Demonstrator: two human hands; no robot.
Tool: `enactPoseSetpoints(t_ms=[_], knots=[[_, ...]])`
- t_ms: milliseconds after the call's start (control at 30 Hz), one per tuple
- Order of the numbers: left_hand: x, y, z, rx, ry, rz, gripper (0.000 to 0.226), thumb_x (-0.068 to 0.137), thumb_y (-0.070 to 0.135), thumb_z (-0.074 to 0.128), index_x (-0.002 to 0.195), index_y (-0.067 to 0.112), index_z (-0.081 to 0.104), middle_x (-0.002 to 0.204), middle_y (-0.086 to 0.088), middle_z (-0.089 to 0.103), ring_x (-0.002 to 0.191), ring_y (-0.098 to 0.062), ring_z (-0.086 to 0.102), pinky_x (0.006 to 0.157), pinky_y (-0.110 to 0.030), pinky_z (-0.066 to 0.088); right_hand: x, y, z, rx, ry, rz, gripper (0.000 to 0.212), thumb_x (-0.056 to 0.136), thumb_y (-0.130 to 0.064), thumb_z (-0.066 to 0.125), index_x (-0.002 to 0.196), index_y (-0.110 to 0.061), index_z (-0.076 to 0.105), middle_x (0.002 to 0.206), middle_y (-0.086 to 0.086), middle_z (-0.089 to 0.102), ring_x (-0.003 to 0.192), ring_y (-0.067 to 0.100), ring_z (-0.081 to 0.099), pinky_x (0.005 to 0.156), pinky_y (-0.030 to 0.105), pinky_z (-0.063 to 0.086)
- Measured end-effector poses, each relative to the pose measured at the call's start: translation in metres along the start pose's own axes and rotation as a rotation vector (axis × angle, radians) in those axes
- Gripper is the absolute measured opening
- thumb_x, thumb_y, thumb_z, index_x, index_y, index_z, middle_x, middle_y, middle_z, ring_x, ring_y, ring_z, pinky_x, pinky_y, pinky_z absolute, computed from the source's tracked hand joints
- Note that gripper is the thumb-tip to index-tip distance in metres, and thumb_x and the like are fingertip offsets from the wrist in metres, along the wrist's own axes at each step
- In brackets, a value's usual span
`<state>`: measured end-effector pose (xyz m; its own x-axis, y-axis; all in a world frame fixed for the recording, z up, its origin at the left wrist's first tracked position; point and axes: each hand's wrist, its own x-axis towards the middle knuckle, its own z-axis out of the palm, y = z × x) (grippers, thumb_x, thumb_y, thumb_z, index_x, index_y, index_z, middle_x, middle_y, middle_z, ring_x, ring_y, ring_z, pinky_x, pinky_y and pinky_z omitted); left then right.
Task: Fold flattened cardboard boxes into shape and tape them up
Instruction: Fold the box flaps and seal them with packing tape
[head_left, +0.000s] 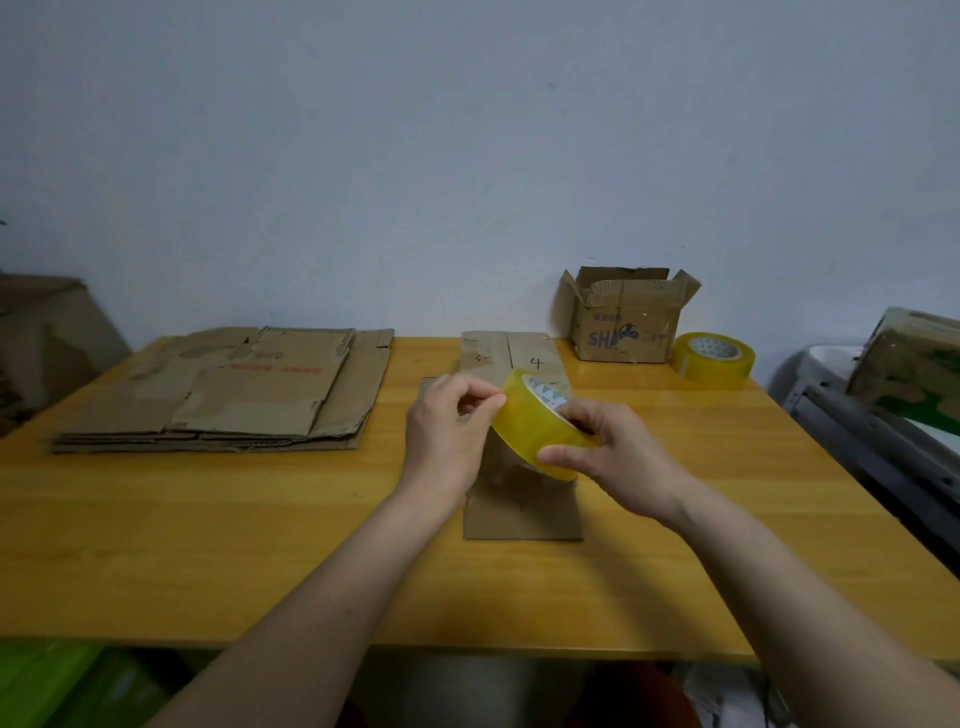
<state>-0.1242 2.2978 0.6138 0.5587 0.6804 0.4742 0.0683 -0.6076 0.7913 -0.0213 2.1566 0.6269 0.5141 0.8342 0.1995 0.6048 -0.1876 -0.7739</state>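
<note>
On the table (208, 545), flattened boxes (234, 389) lie left; an open box (626, 322) and spare tape roll (714, 359) sit back right.

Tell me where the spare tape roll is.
The spare tape roll sits at the table's far right, just right of the open box.

Packing room: flattened cartons (228, 387), tape rolls (714, 359)

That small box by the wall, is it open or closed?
Open. The small box stands upright with its top flaps sticking up and outward; its inside cannot be seen.
</note>
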Motion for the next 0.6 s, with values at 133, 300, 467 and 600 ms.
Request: enactPoseSetpoints(t_ms=[133, 300, 467, 600], knots=[[-0.001, -0.004, 0.004, 0.14, 0.057, 0.063, 0.009, 0.092, 0.013, 0.061, 0.085, 0.018, 0.06, 0.093, 0.002, 0.054, 0.084, -0.011, 0.052, 0.066, -0.008, 0.038, 0.002, -0.004, 0.007, -0.17, 0.046, -0.002, 0.039, 0.085, -0.034, 0.069, 0.119, -0.019, 0.056, 0.112, -0.004, 0.056, 0.102, 0.015, 0.049, 0.085, 0.032, 0.044], [0.001, -0.002, 0.011, 0.158, 0.113, -0.057, 0.007, 0.097, 0.016, 0.051, 0.091, 0.017, 0.053, 0.096, -0.002, 0.057, 0.09, -0.017, 0.054, 0.075, -0.025, 0.042, 0.002, 0.0, 0.011, -0.498, 0.226, -0.144, 0.072, 0.072, -0.018, 0.08, 0.135, -0.022, 0.045, 0.119, -0.005, 0.037, 0.116, 0.014, 0.034, 0.098, 0.034, 0.038], [0.0, 0.008, 0.014, -0.321, 0.023, -0.45, 0.011, 0.099, 0.015, 0.049, 0.091, 0.016, 0.056, 0.101, -0.008, 0.065, 0.083, -0.014, 0.069, 0.071, -0.025, 0.058, 0.013, 0.014, 0.007, 0.094, 0.622, -0.044, 0.06, 0.083, -0.014, 0.071, 0.134, -0.022, 0.042, 0.122, -0.004, 0.048, 0.105, 0.005, 0.05, 0.086, 0.017, 0.046], [-0.003, 0.017, 0.023, -0.58, 0.051, -0.566, 0.008, 0.097, 0.009, 0.052, 0.1, 0.007, 0.059, 0.102, -0.013, 0.067, 0.084, -0.016, 0.07, 0.068, -0.024, 0.059, 0.017, 0.02, 0.016, 0.624, 0.49, 0.077, 0.03, 0.089, -0.016, 0.064, 0.112, -0.033, 0.053, 0.108, 0.002, 0.065, 0.105, 0.023, 0.064, 0.086, 0.049, 0.055]])
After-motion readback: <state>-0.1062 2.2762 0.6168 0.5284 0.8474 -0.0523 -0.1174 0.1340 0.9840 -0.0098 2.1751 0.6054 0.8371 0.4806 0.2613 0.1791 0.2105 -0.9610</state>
